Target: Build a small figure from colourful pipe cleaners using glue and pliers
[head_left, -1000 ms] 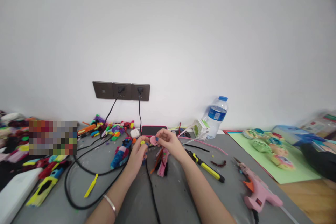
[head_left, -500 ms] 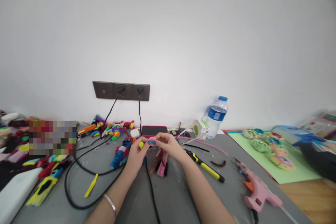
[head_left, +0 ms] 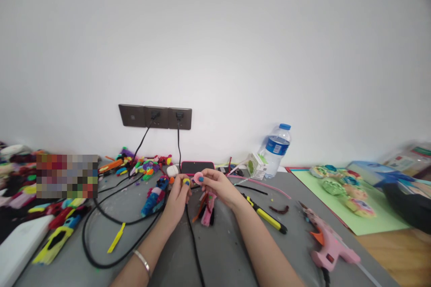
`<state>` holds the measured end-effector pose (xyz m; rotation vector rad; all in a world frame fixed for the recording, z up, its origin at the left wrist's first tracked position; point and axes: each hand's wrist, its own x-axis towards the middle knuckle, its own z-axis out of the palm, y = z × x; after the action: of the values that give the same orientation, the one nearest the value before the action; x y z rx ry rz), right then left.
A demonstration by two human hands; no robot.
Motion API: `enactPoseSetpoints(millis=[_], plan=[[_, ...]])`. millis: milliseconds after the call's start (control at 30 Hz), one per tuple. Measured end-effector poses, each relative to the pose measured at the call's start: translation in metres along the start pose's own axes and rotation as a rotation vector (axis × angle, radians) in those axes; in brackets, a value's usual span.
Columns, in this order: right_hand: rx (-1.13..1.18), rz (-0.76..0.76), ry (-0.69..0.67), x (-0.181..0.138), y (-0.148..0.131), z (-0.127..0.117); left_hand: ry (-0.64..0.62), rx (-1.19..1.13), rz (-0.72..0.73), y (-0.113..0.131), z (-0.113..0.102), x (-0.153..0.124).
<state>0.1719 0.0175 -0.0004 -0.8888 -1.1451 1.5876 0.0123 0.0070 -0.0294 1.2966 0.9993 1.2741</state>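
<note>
My right hand pinches a small pink disc, like a tight pipe-cleaner coil, between thumb and fingers. Beside it, my left hand is closed on a small fuzzy yellow piece, whose exact kind is too small to tell. Both hands are held close together over the grey table. Just below them lies a pink pipe-cleaner figure with dark red, orange and black parts. To the left of my left hand rests a blue and red pipe-cleaner figure.
A black cable loops at the left. On the right are a yellow-and-black cutter, a pink glue gun, a water bottle and a small box. Behind the hands lies a phone.
My hands have drawn slightly apart. The pink disc now sits in the right fingers with its round face showing, and the yellow piece has shifted a little to the right.
</note>
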Motion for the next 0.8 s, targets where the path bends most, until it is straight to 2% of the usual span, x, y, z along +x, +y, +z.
enactPoseSetpoints(millis=[167, 333, 533, 800], plan=[[0.069, -0.002, 0.012, -0.001, -0.003, 0.001, -0.066, 0.016, 0.074, 0.009, -0.001, -0.002], [0.092, 0.005, -0.006, -0.002, -0.004, 0.001, -0.044, -0.004, 0.065, 0.006, -0.004, 0.002], [0.035, -0.022, -0.058, -0.003, -0.004, 0.003, 0.027, 0.117, 0.181, 0.009, -0.006, 0.002], [-0.085, -0.060, -0.046, -0.001, -0.001, 0.006, 0.063, 0.263, 0.246, 0.018, -0.005, -0.001]])
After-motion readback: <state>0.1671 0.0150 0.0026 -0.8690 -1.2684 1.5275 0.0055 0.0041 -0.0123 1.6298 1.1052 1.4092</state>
